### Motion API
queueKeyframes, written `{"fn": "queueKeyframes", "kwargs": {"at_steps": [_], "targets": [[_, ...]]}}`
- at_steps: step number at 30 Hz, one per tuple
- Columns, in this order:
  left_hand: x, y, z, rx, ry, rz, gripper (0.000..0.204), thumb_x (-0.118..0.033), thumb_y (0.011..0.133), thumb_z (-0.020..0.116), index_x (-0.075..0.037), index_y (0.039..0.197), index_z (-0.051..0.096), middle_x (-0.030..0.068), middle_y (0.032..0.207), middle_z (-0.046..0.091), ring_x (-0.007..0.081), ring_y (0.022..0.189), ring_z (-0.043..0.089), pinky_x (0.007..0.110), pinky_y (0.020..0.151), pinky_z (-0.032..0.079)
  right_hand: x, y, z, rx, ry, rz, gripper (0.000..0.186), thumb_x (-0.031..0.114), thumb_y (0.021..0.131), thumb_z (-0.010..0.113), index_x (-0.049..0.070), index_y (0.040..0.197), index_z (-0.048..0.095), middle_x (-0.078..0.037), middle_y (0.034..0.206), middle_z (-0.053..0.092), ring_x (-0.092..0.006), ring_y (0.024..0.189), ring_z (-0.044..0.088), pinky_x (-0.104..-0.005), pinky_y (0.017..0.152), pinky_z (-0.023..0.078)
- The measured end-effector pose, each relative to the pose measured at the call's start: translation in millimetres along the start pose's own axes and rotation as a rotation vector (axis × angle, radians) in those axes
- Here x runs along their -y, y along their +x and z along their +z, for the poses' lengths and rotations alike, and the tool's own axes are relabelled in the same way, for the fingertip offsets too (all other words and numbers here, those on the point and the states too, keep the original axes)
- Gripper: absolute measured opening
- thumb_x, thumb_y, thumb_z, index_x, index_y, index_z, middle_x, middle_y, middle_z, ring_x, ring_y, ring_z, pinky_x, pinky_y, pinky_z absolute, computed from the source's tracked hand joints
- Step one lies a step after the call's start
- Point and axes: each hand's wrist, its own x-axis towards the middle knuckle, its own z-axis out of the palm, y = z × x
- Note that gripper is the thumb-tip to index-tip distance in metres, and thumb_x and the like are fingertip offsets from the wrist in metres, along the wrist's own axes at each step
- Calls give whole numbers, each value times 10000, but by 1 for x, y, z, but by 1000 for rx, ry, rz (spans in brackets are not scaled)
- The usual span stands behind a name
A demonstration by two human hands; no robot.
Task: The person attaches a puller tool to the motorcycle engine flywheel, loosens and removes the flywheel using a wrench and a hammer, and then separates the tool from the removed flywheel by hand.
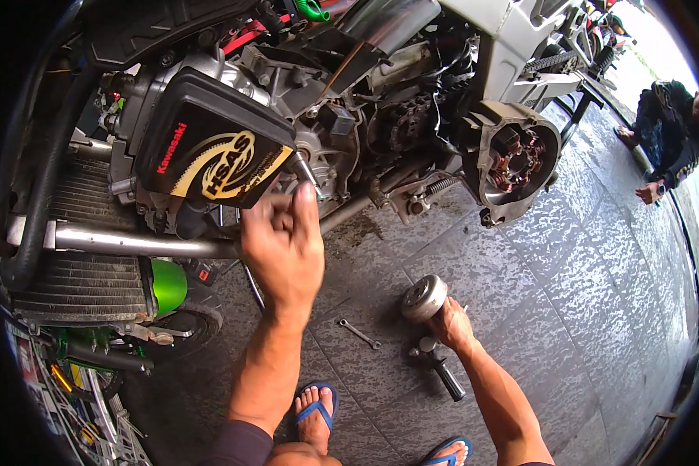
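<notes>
My left hand (283, 252) is raised in front of the opened motorcycle engine (318, 144), beside a black box-shaped cover (202, 140). Its fingertips are close to a shiny metal cylinder (304, 167) at the engine's side; motion smears the fingers, so I cannot make out a grip. Low over the floor, my right hand (452, 326) grasps a round metal flywheel rotor (424, 298) by its near right side. Just below that hand lies a tool with a round metal head and a black handle (448, 380). A combination wrench (359, 334) rests on the floor between my arms.
An engine side cover with a copper-wound stator (514, 159) hangs at the right of the motorcycle. A metal frame tube (144, 239) and a radiator (85, 287) stand at left. Another person (672, 128) crouches far right. My sandalled feet (316, 415) are on the dark tiles.
</notes>
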Motion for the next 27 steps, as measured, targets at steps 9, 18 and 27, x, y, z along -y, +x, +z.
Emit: {"fn": "queueKeyframes", "kwargs": {"at_steps": [9, 18, 27], "targets": [[117, -178, 57, 1121, -175, -1157, 1022, -696, 787, 651, 41, 1434, 363, 213, 1324, 532, 322, 1244, 513, 411, 1028, 432, 66, -16, -23, 156, -140, 69, 344, 295, 869, 659, 43, 1063, 529, -198, 991, 639, -404, 837, 671, -501, 707, 541], [116, -200, 40, 1290, -835, -1219, 773, -441, 797, 729, -21, 1377, 437, 106, 1214, 556, 188, 1094, 563, 328, 884, 490, 88, -28, -49, 439, 102, 213, 417, 369, 953, 563, -33, 1066, 572, -212, 887, 692, -336, 803, 690, -447, 709, 541], [106, -195, 36, 1300, -806, -1131, 887, -502, 790, 721, -23, 1443, 361, 118, 1236, 526, 209, 1133, 537, 327, 918, 464, 86, -36, -55, 475, 289, 208, 645, 529, 959, 527, -85, 1144, 600, -174, 990, 700, -257, 993, 651, -380, 845, 502]]}}
